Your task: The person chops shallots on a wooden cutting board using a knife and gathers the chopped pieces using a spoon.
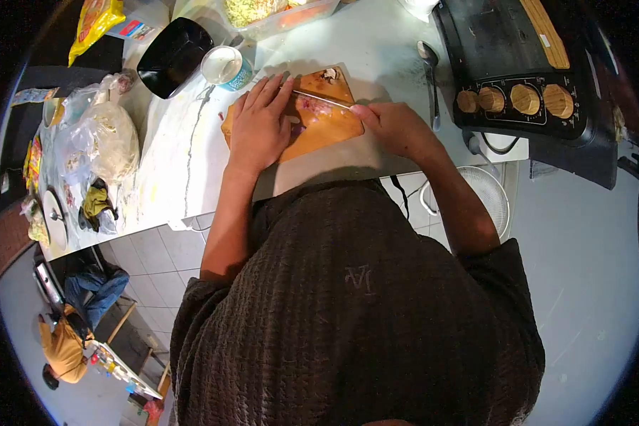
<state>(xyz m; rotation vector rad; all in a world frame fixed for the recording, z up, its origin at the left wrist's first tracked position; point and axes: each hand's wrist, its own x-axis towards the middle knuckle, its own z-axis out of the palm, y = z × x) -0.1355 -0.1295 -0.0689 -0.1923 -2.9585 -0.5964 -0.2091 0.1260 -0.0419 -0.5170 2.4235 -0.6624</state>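
- The right hand point(397, 129) has its fingers closed on the knife point(322, 99); they cover most or all of its handle.
- From those fingers the knife's long axis runs leftward and slightly away from the body, across the board point(342, 129).
- The left hand point(261, 122) lies over the board's left part, fingers stretched out and a little spread, pointing away from the body, thumb apart from them. What is under the palm is hidden.
- The relation that matters most: the blade's far end comes right up beside the left index finger. Whether they touch, I cannot tell.
- The food point(315, 108), reddish and pale bits, lies between the two hands, left of the right fingers and just on the body side of the blade. The left thumb is the nearer part to its left.
- Pale scraps point(330, 74) sit beyond the blade, ahead and left of the right fingers.
- Just beyond the left fingertips stands the cup point(243, 74); past it, to the left, the black bowl point(170, 60), and farther ahead the tub point(302, 17).
- Right of the right fingers lie the spoon point(431, 71) and, farther off, the stove point(511, 117).
- Closest in the blade's way are the left fingers themselves; the cup and spoon lie off the board.
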